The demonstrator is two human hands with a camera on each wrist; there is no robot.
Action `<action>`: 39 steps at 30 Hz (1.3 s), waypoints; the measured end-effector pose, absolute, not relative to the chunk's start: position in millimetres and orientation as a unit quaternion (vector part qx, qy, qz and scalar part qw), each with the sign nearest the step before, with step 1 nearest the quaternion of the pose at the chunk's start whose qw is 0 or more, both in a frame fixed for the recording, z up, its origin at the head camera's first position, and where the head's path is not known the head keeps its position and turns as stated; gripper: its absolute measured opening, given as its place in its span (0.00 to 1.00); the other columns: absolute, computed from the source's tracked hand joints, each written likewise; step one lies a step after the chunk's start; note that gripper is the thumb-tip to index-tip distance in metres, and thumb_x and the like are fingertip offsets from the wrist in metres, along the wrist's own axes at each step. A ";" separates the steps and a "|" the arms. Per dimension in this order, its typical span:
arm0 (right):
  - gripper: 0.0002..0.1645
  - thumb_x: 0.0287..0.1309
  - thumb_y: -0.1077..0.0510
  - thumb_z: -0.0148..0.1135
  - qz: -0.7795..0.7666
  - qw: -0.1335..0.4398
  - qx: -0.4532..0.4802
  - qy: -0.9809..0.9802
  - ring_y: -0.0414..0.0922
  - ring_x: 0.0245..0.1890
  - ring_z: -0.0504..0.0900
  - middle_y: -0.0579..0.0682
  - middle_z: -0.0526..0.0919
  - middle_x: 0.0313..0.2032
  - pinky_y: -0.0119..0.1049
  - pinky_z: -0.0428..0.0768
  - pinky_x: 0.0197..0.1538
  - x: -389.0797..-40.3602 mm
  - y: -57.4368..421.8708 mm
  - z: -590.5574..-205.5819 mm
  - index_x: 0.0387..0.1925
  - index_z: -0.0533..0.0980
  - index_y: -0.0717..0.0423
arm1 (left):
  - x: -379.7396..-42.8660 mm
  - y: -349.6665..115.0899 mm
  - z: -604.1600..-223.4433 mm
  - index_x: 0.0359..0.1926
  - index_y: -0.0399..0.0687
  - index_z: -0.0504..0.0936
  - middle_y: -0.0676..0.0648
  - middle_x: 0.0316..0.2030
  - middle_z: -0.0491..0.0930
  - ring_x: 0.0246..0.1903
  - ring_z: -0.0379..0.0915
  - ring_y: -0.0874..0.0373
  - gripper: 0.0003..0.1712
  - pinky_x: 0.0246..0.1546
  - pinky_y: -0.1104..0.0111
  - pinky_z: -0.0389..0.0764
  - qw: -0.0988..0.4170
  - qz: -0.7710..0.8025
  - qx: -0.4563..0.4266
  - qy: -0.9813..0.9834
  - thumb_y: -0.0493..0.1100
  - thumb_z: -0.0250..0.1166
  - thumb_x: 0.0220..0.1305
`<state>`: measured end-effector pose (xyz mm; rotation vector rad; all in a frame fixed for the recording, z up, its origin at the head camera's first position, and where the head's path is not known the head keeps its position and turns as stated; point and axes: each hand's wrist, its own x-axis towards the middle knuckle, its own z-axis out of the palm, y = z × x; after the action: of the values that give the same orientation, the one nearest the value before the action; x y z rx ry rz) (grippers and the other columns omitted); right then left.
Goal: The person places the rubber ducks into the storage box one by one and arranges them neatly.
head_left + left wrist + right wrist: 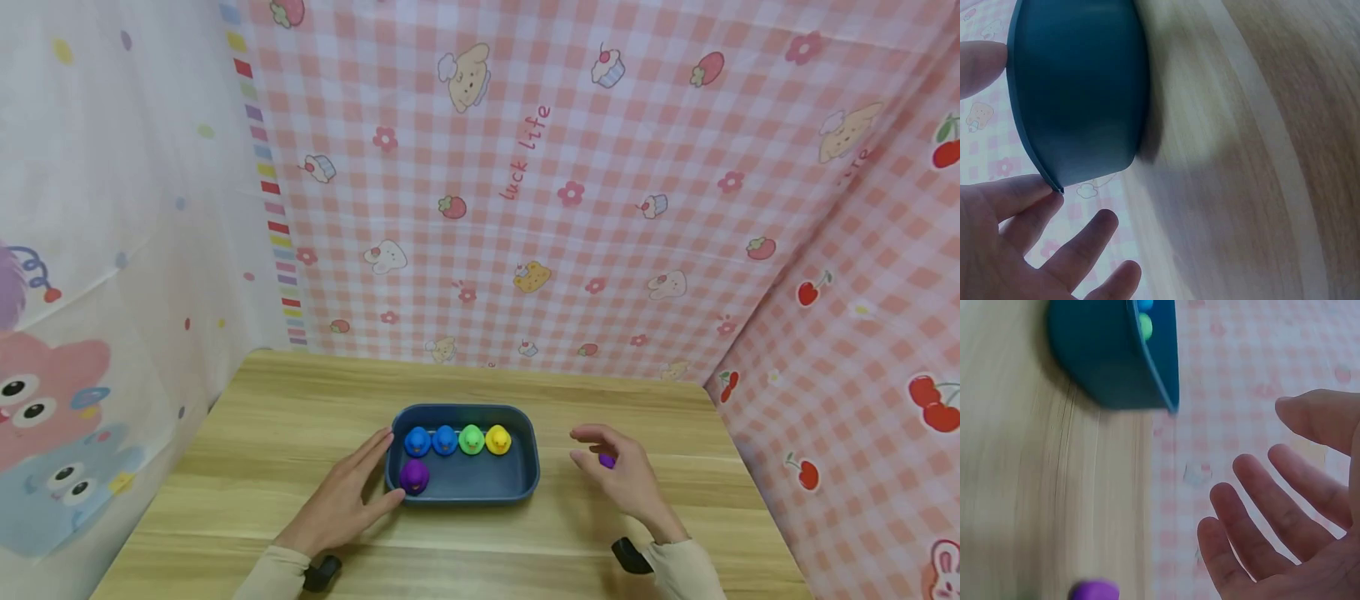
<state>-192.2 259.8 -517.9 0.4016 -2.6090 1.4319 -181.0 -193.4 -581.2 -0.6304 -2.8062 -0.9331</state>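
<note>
Currently, my right hand (628,473) is relaxed, fingers apart, holding nothing. Below it, visible between thumb and fingers, a purple object (607,461) sits on the wood-grained desk (292,425). It is mostly hidden, though its outline looks rounded. I judge it light, smooth and prone to slip; grasp it gently across both sides. To that hand's left, my left hand (341,496) lays extended fingers and thumb against the rim of a dark blue tray (472,499). I expect stiff, light plastic, best steadied at the rim; its corners are rounded. Just beside the left thumb, inside, is a purple duck (415,477). Farther from that hand, two blue ducks (445,440), a green duck (472,439) and a yellow duck (498,440) form a row, probably firm and hollow.
</note>
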 end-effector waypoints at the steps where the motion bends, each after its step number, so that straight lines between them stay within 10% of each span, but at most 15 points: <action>1: 0.17 0.74 0.60 0.76 0.472 0.071 0.125 -0.870 0.40 0.56 0.90 0.57 0.92 0.60 0.31 0.90 0.59 -191.9 265.5 -518.7 0.61 0.87 0.58 | -181.1 -193.8 -581.3 0.87 0.39 0.66 0.38 0.88 0.64 0.82 0.69 0.33 0.51 0.79 0.35 0.76 0.059 -0.307 -0.208 -0.927 0.61 0.73 0.78; 10: 0.15 0.74 0.60 0.76 0.438 0.093 0.086 -0.890 0.34 0.56 0.89 0.60 0.92 0.60 0.33 0.91 0.61 -196.3 306.0 -521.7 0.59 0.88 0.58 | -180.3 -193.2 -579.2 0.87 0.39 0.66 0.38 0.87 0.65 0.82 0.70 0.33 0.50 0.79 0.35 0.76 0.059 -0.307 -0.207 -0.927 0.60 0.73 0.77; 24: 0.19 0.78 0.60 0.72 0.390 0.026 0.063 -0.918 0.67 0.66 0.88 0.65 0.91 0.62 0.63 0.89 0.68 -207.8 336.2 -530.9 0.63 0.85 0.64 | -179.9 -192.7 -578.2 0.87 0.38 0.66 0.38 0.87 0.65 0.83 0.69 0.34 0.50 0.79 0.37 0.75 0.057 -0.302 -0.207 -0.929 0.60 0.73 0.78; 39: 0.17 0.73 0.72 0.69 0.401 -0.025 0.086 -0.912 0.70 0.59 0.92 0.73 0.90 0.58 0.51 0.95 0.58 -217.9 345.8 -549.9 0.60 0.85 0.70 | -180.3 -192.6 -578.9 0.86 0.37 0.67 0.37 0.87 0.65 0.82 0.70 0.33 0.50 0.79 0.37 0.76 0.060 -0.303 -0.209 -0.928 0.60 0.73 0.78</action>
<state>-217.9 345.8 -549.9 0.2733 -2.9098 1.2812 -180.3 -192.6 -578.9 -0.6322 -2.8076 -0.9180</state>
